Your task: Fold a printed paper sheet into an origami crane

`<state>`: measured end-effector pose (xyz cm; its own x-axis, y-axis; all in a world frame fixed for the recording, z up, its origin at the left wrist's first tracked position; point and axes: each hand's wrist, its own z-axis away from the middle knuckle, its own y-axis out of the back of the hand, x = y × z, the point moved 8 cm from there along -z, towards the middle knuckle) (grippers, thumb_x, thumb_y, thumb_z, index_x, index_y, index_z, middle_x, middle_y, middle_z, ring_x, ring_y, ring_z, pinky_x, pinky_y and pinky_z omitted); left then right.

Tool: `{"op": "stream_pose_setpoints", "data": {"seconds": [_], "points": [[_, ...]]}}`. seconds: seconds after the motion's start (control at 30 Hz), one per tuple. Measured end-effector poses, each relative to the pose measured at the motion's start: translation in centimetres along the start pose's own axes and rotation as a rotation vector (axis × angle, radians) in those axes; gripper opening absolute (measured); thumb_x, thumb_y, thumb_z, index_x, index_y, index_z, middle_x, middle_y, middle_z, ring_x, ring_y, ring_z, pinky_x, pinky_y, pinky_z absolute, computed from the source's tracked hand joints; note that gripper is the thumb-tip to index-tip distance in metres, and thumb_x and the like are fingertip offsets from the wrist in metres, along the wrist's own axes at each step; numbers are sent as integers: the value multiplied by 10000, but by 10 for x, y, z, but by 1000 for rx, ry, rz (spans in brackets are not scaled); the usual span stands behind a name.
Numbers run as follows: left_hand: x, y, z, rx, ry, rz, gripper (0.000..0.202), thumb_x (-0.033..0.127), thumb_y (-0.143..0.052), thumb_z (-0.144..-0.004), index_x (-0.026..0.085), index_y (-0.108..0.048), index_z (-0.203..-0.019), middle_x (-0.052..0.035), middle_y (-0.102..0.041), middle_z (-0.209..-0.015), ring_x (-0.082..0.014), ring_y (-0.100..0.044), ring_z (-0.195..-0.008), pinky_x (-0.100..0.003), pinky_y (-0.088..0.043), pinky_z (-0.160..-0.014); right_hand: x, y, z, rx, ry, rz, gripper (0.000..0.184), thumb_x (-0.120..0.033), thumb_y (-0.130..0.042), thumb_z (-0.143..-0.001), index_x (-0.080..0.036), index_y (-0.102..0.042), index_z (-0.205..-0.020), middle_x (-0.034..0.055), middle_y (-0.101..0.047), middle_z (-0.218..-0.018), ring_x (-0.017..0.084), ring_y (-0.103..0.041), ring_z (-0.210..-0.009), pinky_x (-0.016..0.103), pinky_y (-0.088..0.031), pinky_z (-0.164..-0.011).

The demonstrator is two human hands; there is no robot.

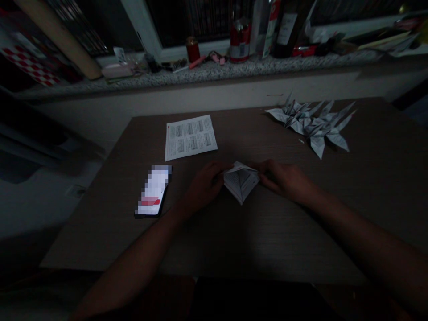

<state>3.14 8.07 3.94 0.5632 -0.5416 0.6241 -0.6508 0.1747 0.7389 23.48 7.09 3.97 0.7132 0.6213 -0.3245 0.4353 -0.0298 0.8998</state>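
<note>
Between my two hands is a small folded piece of printed paper (241,182), diamond-shaped, with a crease down its middle and one point toward me. My left hand (207,183) pinches its left corner, and my right hand (281,177) grips the right corner. The fingertips are partly lost in the dim light. Beyond my left hand lies a flat printed sheet (191,137) with rows of small pictures and text. A pile of folded paper cranes (316,122), made from similar printed paper, rests at the back right.
A lit phone (154,191) lies on the dark wooden table (207,249) beside my left forearm. Behind the table, the granite windowsill (207,78) holds a red can (240,42), a dark bottle (287,31), a small red jar (192,50) and other clutter.
</note>
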Motion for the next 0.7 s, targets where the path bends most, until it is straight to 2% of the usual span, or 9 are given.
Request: {"op": "stream_pose_setpoints", "data": {"seconds": [0.1, 0.2, 0.27, 0.47, 0.7], "points": [[-3, -3, 1, -43, -13, 4, 400, 98, -504, -974, 226, -631, -1331, -71, -632, -1312, -206, -623, -1227, -411, -510, -1086, 1, -1, 1, -15, 17, -26, 313, -244, -536, -1016, -193, -595, -1320, 117, -766, -1232, 251, -775, -987, 357, -617, -795], [-5, -7, 3, -103, -44, -8, 410, 82, -505, -967, 230, -630, -1328, -71, -609, -1342, -197, -606, -1257, -394, -502, -1101, -3, -3, 2, -36, 113, -22, 340, -209, -520, -1026, -204, -618, -1351, 117, -729, -1321, 252, -732, -1145, 387, -603, -938], [-6, -10, 4, -138, -59, -21, 406, 67, -504, -962, 223, -639, -1312, -73, -601, -1353, -189, -603, -1258, -378, -504, -1098, -5, -5, 2, -49, 179, -17, 341, -182, -517, -1025, -206, -647, -1339, 122, -705, -1363, 254, -704, -1205, 403, -593, -981], [-8, -15, 9, -183, -129, -114, 429, 70, -543, -944, 235, -629, -1331, -78, -565, -1454, -219, -541, -1359, -434, -464, -1155, -7, -12, 3, -86, 244, 3, 388, -91, -599, -950, -214, -701, -1303, 145, -682, -1393, 288, -677, -1249, 464, -592, -999], [-2, -18, 12, -249, -167, -165, 488, 132, -606, -932, 229, -582, -1409, -87, -537, -1535, -251, -485, -1433, -485, -398, -1207, -11, -18, 5, -115, 269, -44, 406, -82, -579, -927, -181, -706, -1299, 172, -661, -1409, 307, -653, -1275, 498, -580, -1013]]}}
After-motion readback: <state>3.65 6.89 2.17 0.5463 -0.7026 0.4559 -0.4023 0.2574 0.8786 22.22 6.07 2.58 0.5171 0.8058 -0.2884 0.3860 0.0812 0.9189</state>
